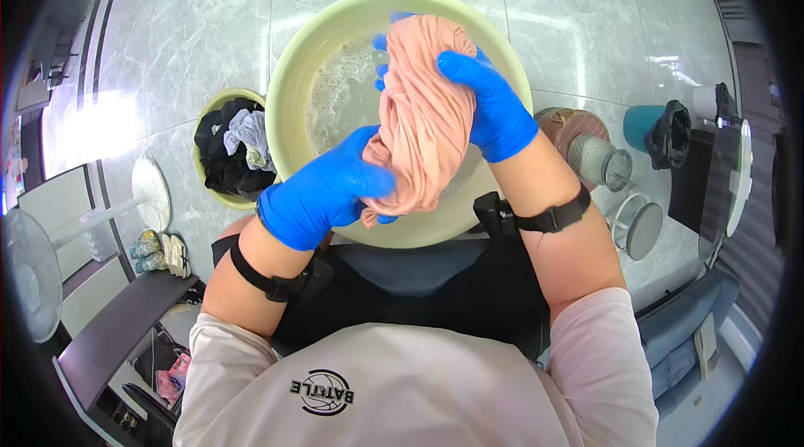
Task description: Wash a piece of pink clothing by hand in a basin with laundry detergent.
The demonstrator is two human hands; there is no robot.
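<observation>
A bunched, twisted piece of pink fabric is held up above a large pale-green basin. My left hand, in a blue rubber glove, grips the lower end of the fabric. At its upper right, my right hand, gloved the same way, grasps the other end, with its fingers reaching behind to the far side. Sudsy greyish water shows inside the basin. What kind of garment the fabric is, I cannot tell.
Left of the basin stands a smaller green tub with dark and light clothes. A standing fan and shoes are further left. To the right are a glass vase, a grey-topped stool and a teal bin.
</observation>
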